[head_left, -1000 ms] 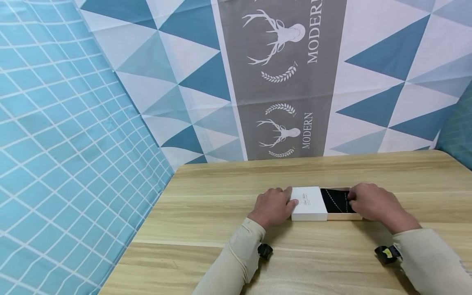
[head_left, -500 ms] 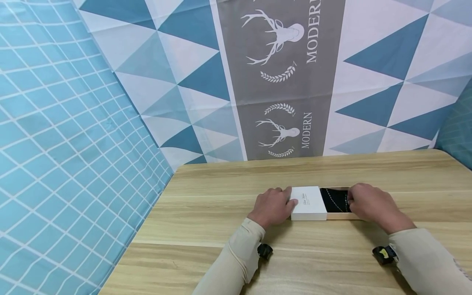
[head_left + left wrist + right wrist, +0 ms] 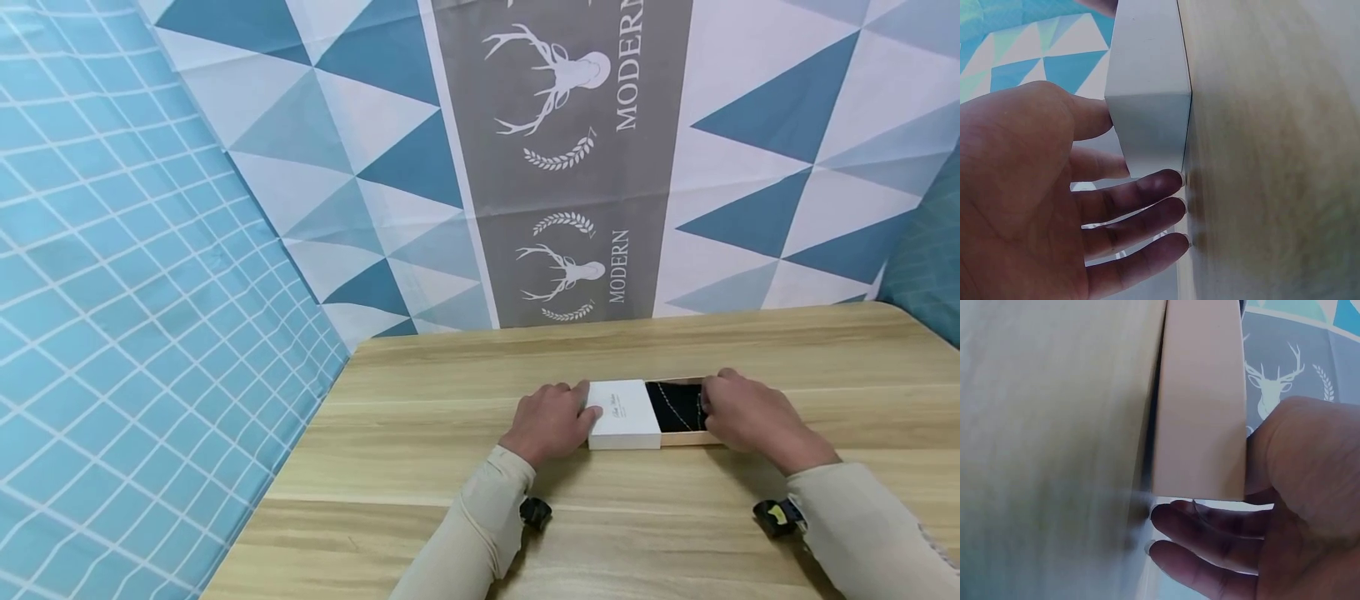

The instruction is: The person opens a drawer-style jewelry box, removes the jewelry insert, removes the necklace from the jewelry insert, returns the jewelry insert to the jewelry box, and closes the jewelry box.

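A white slide box sleeve (image 3: 624, 414) with small printing lies on the table, its drawer (image 3: 684, 439) pulled out to the right. Inside the drawer a thin silver chain (image 3: 672, 407) lies on a black insert (image 3: 662, 418). My left hand (image 3: 550, 423) rests on the sleeve's left end with thumb and forefinger on top; in the left wrist view, the other fingers lie extended beside that end, near the table. My right hand (image 3: 752, 419) grips the drawer's right end, thumb over the wall and fingers bent around the outside. This hand hides the drawer's far right part.
The wooden table (image 3: 420, 467) extends to both sides and in front of the box. Behind it hangs a patterned cloth (image 3: 585, 175) with deer heads, and a blue checked cloth (image 3: 150, 275) slopes along the left.
My right hand has shifted slightly left and covers more of the drawer's right end. The left hand keeps its place on the sleeve. The head view has shifted a little.
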Demonstrator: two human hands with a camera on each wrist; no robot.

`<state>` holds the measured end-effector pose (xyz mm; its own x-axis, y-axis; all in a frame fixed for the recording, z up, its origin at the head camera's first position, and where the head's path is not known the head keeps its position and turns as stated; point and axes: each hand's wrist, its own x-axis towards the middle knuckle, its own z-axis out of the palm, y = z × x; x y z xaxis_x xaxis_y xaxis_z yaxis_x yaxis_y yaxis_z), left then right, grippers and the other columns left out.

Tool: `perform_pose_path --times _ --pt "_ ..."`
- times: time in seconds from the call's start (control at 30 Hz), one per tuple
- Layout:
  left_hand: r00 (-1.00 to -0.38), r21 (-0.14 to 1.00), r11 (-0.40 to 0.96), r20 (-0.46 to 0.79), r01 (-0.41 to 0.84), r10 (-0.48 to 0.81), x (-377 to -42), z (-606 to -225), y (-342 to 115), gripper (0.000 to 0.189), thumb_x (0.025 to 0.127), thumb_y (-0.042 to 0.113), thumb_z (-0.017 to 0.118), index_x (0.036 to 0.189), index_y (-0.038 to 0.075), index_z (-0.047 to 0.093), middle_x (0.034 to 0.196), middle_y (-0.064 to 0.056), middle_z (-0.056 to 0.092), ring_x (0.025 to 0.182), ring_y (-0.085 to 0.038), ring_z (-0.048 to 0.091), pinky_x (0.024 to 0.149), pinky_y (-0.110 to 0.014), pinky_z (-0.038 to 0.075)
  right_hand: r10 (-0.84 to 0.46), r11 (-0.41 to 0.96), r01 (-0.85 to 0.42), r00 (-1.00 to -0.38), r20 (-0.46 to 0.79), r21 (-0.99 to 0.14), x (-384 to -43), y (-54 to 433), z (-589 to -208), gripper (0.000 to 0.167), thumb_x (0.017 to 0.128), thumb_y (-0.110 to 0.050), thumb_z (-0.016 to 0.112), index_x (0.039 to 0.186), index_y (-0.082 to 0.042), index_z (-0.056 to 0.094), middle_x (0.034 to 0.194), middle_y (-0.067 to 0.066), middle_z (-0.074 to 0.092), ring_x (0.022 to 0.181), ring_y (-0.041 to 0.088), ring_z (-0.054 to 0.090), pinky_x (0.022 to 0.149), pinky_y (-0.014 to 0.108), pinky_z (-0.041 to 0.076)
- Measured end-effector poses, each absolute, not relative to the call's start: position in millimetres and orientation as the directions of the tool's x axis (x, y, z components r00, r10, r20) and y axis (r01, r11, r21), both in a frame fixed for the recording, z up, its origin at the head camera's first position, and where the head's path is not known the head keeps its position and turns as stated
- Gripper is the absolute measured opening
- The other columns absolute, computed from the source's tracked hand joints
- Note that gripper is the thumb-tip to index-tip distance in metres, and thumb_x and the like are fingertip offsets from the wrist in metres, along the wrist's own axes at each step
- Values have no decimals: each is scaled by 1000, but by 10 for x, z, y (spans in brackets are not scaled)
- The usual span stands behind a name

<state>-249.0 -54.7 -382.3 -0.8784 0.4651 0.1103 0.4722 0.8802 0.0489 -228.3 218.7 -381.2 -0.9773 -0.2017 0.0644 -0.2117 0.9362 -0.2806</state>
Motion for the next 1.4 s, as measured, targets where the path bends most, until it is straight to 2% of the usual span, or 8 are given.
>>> perform_pose_path --times 0.23,0.33,0.53,0.67,0.93,1.17,1.4 --pt "-877 56 878 116 475 467 -2483 -3848 -560 53 105 46 47 148 17 51 123 -5 68 109 -20 65 78 -38 54 -223 924 -256 -964 145 -285 -2285 2173 -3851 2 88 1 60 88 0 61 99 20 52 67 22 48 56 39 43" --pt "-875 49 877 117 477 469 -2484 -3839 -564 52 105 46 46 148 16 51 123 -5 68 109 -20 65 78 -38 54 -240 915 -285 -953 184 -285 -2287 2186 -3855 8 88 0 61 95 3 66 106 23 51 69 22 53 59 42 48" --pt "-871 35 876 130 481 473 -2484 -3823 -559 52 105 45 47 147 16 52 122 -5 68 108 -20 65 77 -37 54 -260 909 -315 -940 220 -271 -2280 2217 -3820 8 88 0 62 95 1 67 112 26 51 78 25 58 60 45 49" --pt "-873 30 878 128 478 471 -2476 -3811 -554 52 105 45 47 147 16 52 122 -5 68 108 -20 65 78 -38 55 -250 916 -302 -945 213 -263 -2279 2226 -3794 8 87 2 60 92 1 65 108 25 53 76 25 54 57 42 46" --pt "-881 31 885 116 464 458 -2472 -3809 -549 52 105 46 46 148 17 51 124 -5 67 110 -20 65 79 -38 55 -209 930 -268 -949 236 -252 -2287 2215 -3759 4 86 3 57 88 3 61 86 14 52 67 22 48 52 40 43" --pt "-880 30 884 119 466 460 -2478 -3817 -554 52 105 46 47 148 17 52 123 -5 68 108 -19 65 78 -37 55 -196 920 -270 -944 264 -284 -2314 2203 -3747 13 88 4 53 94 7 63 88 17 56 70 24 53 53 42 47" --pt "-878 41 882 125 469 461 -2480 -3823 -556 52 105 45 47 148 17 52 123 -5 68 109 -20 65 79 -38 55 -184 909 -276 -938 292 -313 -2315 2183 -3737 14 94 0 49 92 6 62 88 16 62 73 25 59 59 48 51"
